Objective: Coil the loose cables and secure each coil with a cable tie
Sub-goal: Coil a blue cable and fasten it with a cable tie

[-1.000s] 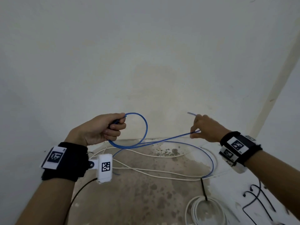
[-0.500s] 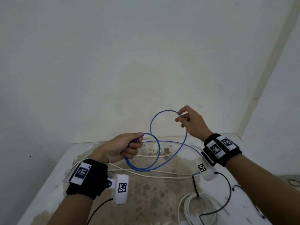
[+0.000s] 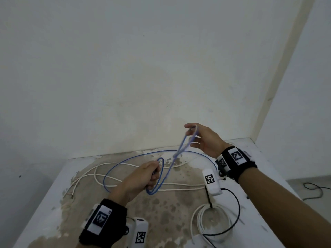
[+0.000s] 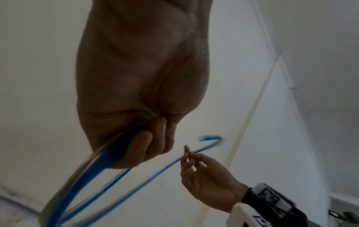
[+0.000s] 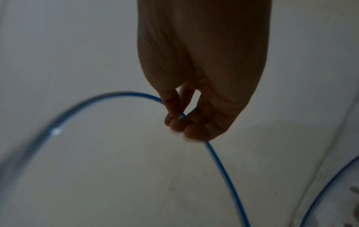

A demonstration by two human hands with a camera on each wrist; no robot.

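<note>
The blue cable (image 3: pixel 114 169) is half in my hands and half lying on the tabletop (image 3: pixel 53 203), where its loose part bends round toward the back edge. My left hand (image 3: pixel 141 178) is curled tight round the loops I have made, so they stay together and do not spring open. The loops hang down below my fist. My right hand (image 3: pixel 206 140) is up higher, nearer the wall. It pinches the cable between thumb and fingertips (image 5: pixel 174 121), making a new bend. I hold it up high so the next loop comes out as big as the others. I think I will bring this bend down to my left fist next. A white cable (image 3: pixel 125 184) lies loose under my hands. Near the front right corner sits a white coil (image 3: pixel 200 217) with a black tie (image 3: pixel 208 199) on it, so that one looks done.
</note>
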